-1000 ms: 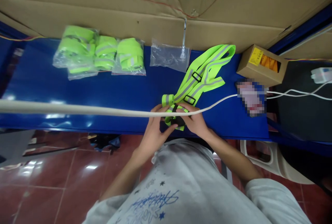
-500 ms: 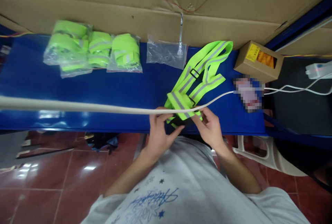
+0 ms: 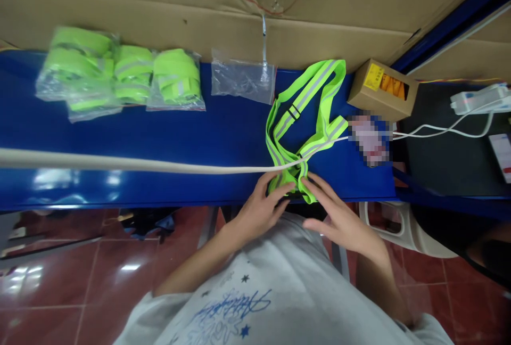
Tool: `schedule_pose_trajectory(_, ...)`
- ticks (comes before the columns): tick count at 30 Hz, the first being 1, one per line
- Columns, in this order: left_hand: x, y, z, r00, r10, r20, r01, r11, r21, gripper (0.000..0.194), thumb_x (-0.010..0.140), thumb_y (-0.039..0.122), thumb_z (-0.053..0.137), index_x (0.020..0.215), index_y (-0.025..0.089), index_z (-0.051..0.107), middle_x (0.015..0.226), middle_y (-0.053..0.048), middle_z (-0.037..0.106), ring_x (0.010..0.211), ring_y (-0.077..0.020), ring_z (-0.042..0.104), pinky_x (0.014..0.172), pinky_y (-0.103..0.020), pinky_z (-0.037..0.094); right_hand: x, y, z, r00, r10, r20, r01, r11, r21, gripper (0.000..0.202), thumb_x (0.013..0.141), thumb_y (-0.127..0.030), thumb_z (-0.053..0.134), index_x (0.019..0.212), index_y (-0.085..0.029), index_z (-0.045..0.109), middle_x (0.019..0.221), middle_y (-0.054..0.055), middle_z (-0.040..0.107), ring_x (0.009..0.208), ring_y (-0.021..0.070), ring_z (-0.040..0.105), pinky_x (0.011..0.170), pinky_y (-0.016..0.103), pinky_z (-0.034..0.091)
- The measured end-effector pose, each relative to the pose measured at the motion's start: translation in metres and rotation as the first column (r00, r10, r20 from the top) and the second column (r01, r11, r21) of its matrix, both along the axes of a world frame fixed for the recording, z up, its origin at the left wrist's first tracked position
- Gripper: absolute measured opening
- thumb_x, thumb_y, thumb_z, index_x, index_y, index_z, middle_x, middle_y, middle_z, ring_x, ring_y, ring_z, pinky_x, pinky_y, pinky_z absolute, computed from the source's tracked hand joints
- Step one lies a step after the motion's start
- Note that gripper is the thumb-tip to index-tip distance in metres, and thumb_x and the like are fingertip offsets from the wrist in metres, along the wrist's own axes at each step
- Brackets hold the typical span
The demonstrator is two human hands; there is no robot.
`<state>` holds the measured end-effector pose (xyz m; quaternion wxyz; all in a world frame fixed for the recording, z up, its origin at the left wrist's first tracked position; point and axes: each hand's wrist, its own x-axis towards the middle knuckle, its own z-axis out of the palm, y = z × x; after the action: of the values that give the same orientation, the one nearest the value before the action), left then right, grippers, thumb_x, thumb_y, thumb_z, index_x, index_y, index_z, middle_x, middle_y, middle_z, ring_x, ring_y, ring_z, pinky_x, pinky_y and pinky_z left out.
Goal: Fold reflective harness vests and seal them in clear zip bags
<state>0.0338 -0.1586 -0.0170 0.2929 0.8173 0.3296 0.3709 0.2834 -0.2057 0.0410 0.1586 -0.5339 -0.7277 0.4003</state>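
A neon yellow-green strap point(image 3: 305, 95) with a grey reflective stripe and black buckles lies in loose loops on the blue table point(image 3: 235, 132). Its near end is bunched at the table's front edge. My left hand point(image 3: 263, 204) is at the left of this bunch, with its fingers curled around the strap. On the right, my right hand point(image 3: 337, 217) is open, thumb apart, its fingertips touching the strap's near end. A white cable point(image 3: 179, 166) passes across the view above the strap and just beyond my hands.
Bagged rolls of green strap point(image 3: 175, 79) lie at the back left, beside a clear plastic bag point(image 3: 241, 79). A cardboard box point(image 3: 383, 89) with orange contents and a blurred object point(image 3: 370, 140) are on the right. A white chair point(image 3: 419, 233) stands below.
The strap's flat folded near part has come loose into narrow loops. My right hand has opened and moved down and right. The view has shifted slightly to the right.
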Motion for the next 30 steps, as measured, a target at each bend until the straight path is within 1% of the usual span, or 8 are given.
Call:
schedule_pose_trajectory(7,0.002,-0.004,-0.001,1.0,-0.001,0.001,0.001,0.998,-0.064,0.057,0.099,0.011,0.065,0.151,0.024,0.045,0.134,-0.014,0.068,0.129,-0.0252,0.066,0.111,-0.049,0.058,-0.015,0.013,0.002,0.981,-0.177,0.076,0.178,0.984,-0.003,0.038,0.109,-0.049,0.044,0.13,-0.033,0.071,0.128,0.007,0.077,0.118,0.0329,0.074,0.099,0.053,0.06)
schedule_pose_trajectory(9,0.002,-0.005,-0.001,0.998,-0.055,-0.014,0.054,0.998,-0.021,0.049,0.1,0.009,0.062,0.145,0.024,0.05,0.126,-0.01,0.073,0.119,-0.0225,0.071,0.108,-0.047,0.058,-0.016,0.017,0.002,0.949,-0.292,0.122,0.29,0.956,0.03,0.04,0.108,-0.053,0.044,0.12,-0.029,0.074,0.119,0.008,0.079,0.11,0.0333,0.076,0.093,0.05,0.061)
schedule_pose_trajectory(13,0.003,-0.004,-0.001,0.988,-0.114,-0.102,0.115,0.993,0.009,0.041,0.101,0.008,0.059,0.139,0.023,0.053,0.119,-0.008,0.075,0.112,-0.0209,0.073,0.105,-0.047,0.056,-0.018,0.037,0.003,0.854,-0.471,0.224,0.454,0.882,0.124,0.067,0.095,-0.064,0.065,0.147,-0.023,0.057,0.118,0.013,0.078,0.097,0.0338,0.077,0.081,0.044,0.059)
schedule_pose_trajectory(16,0.003,-0.002,-0.002,0.976,-0.141,-0.163,0.149,0.988,0.036,0.045,0.1,0.002,0.054,0.14,0.022,0.053,0.121,-0.008,0.074,0.114,-0.0215,0.071,0.106,-0.048,0.055,-0.024,0.061,0.0,0.836,-0.422,0.35,0.396,0.906,0.147,0.045,0.097,-0.054,0.065,0.129,-0.023,0.068,0.099,0.01,0.08,0.084,0.0318,0.077,0.074,0.039,0.055)
schedule_pose_trajectory(19,0.002,-0.001,-0.004,0.978,-0.094,-0.185,0.11,0.991,0.076,0.048,0.096,-0.001,0.056,0.139,0.023,0.056,0.121,-0.009,0.072,0.111,-0.0232,0.069,0.1,-0.045,0.057,-0.029,0.082,-0.006,0.86,-0.501,0.094,0.477,0.856,0.198,0.021,0.101,-0.043,0.057,0.103,-0.023,0.065,0.091,0.007,0.079,0.083,0.0254,0.076,0.076,0.034,0.055)
schedule_pose_trajectory(22,-0.002,-0.001,-0.006,0.983,-0.029,-0.181,0.046,0.995,0.09,0.053,0.093,-0.004,0.056,0.139,0.023,0.057,0.121,-0.009,0.071,0.109,-0.0243,0.066,0.097,-0.044,0.058,-0.028,0.082,-0.012,0.748,-0.629,-0.21,0.663,0.727,0.18,0.017,0.103,-0.038,0.046,0.113,-0.025,0.052,0.099,0.007,0.078,0.088,0.0227,0.077,0.079,0.034,0.058)
schedule_pose_trajectory(26,-0.009,0.001,0.0,0.974,-0.097,-0.204,0.102,0.995,0.012,0.064,0.09,-0.009,0.05,0.146,0.022,0.051,0.123,-0.01,0.069,0.115,-0.0239,0.063,0.104,-0.047,0.056,-0.014,0.052,-0.008,0.709,-0.703,0.051,0.685,0.704,0.188,0.037,0.093,-0.025,0.048,0.13,-0.023,0.046,0.119,0.014,0.075,0.094,0.0286,0.077,0.08,0.041,0.057)
schedule_pose_trajectory(30,-0.015,0.006,0.016,0.908,-0.268,-0.321,0.268,0.962,-0.044,0.073,0.083,-0.012,0.044,0.146,0.022,0.05,0.122,-0.009,0.066,0.118,-0.0243,0.061,0.114,-0.054,0.05,-0.003,0.034,0.002,0.671,-0.678,0.3,0.654,0.732,0.191,0.049,0.094,-0.038,0.058,0.139,-0.022,0.049,0.121,0.013,0.075,0.082,0.0297,0.074,0.074,0.042,0.054)
